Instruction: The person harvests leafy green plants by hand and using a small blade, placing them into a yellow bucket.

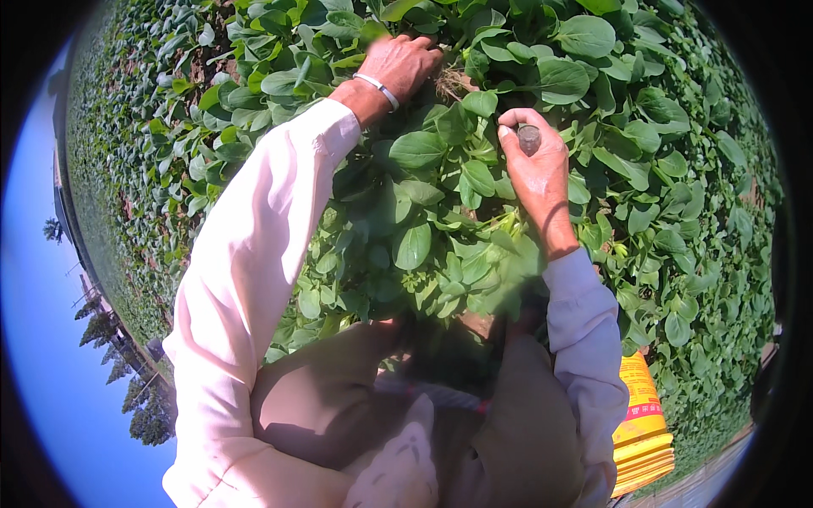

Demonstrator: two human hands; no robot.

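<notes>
My left hand (402,68) is closed among the leaves at the top, with its fingertips partly hidden. It seems to grip a leafy green plant, whose pale stringy roots (453,83) stick out bare beside the fingers. To the right and a little nearer, my right hand (539,169) is wrapped round the handle of a tool (528,140). Only the round, dark end of that handle shows; the rest is hidden below the fist and leaves. Between my hands grow broad-leaved greens (419,151).
Dense rows of the same greens (669,212) spread on all sides, with bits of brown soil between them. A yellow plastic bucket (641,432) lies at the lower right. My bent knees (318,394) are close below, and trees (148,411) stand far left.
</notes>
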